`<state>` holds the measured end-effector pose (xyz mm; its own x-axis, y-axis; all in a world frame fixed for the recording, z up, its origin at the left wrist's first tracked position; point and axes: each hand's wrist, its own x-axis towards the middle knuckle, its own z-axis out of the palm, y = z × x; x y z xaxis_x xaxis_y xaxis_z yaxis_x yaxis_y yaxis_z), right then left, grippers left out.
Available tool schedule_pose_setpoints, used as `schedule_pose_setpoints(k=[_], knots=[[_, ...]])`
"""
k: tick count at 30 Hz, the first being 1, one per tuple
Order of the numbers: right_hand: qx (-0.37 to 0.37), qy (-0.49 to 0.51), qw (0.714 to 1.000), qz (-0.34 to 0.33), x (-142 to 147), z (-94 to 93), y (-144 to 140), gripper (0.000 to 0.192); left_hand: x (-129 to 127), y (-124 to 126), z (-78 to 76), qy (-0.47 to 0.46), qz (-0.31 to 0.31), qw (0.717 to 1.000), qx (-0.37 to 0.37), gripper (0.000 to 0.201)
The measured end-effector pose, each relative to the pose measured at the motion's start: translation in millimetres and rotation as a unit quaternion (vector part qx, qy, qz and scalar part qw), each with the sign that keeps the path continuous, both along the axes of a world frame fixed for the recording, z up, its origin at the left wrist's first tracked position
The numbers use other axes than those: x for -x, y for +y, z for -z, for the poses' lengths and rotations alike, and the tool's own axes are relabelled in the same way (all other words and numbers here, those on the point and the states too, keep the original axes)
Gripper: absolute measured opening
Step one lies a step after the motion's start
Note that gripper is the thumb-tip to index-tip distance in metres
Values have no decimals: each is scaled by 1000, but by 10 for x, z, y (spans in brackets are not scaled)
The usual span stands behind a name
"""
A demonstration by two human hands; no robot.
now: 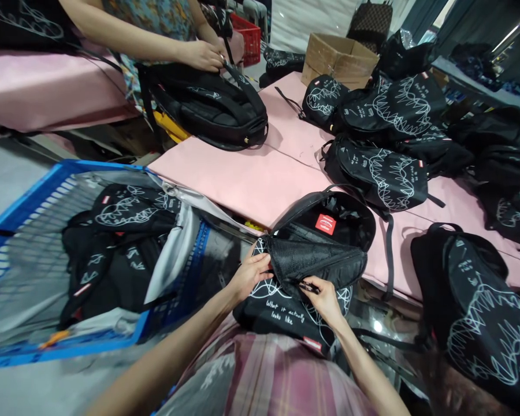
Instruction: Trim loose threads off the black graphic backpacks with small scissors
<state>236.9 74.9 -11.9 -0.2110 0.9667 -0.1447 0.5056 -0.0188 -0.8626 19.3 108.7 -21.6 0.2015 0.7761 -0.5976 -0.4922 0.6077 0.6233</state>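
Note:
A black backpack (281,312) with white scribble print and lettering lies tilted at the table edge against my lap. Its main compartment gapes, showing a red label (325,224) and a dark mesh inner panel (316,260). My left hand (252,276) is closed on the left edge of the opening, thumb on top. On the panel's lower edge, my right hand (323,297) pinches a small dark part of the backpack; whether that is a zipper pull or fabric, I cannot tell.
The pink table (225,173) carries several printed backpacks (381,173) and a cardboard box (340,58). A blue crate (82,164) with backpacks stands at left. Across the table, a person's hands (203,56) handle another black backpack (208,107). A large backpack (472,300) stands right.

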Motion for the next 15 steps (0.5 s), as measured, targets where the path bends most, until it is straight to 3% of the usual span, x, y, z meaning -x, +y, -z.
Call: schedule_pose_setpoints(k=[8,11,15], knots=[[-9,-10,1000,-4,-8,59,-10,14,7,244,-131,101,5,995,-17,41],[-4,-1,1000,15,-2,84,-19,14,14,241,-150,94,35,995,-18,41],[-5,10,999,31,2,90,-52,12,-5,179,-134,118,28,992,-41,40]])
